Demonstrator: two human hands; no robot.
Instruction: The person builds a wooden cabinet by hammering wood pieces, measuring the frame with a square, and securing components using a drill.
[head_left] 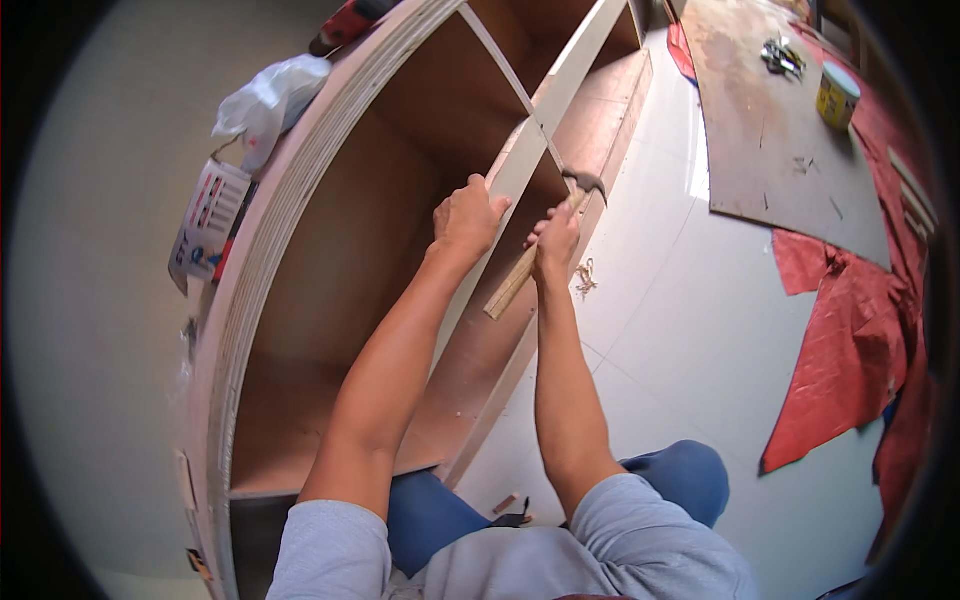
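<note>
My right hand (558, 243) is closed around the wooden handle of a claw hammer (512, 285). The hammer's dark head points away from me, close to the cabinet's right side board. My left hand (468, 218) is closed on the edge of a long pale wooden board (518, 160) that runs lengthwise along the open cabinet (330, 260). Its fingertips are partly hidden behind the hand. A thin pale strip (497, 55) crosses the cabinet front and meets the board just beyond my hands.
On the cabinet's left side lie a white plastic bag (275, 100), a printed box (212, 215) and a red-and-black tool (350, 22). At right, a plywood sheet (745, 150) bears a tub (838, 97) and a metal pile (782, 58); red sheeting (850, 350) lies beside it. Shavings (585, 278) lie near the cabinet.
</note>
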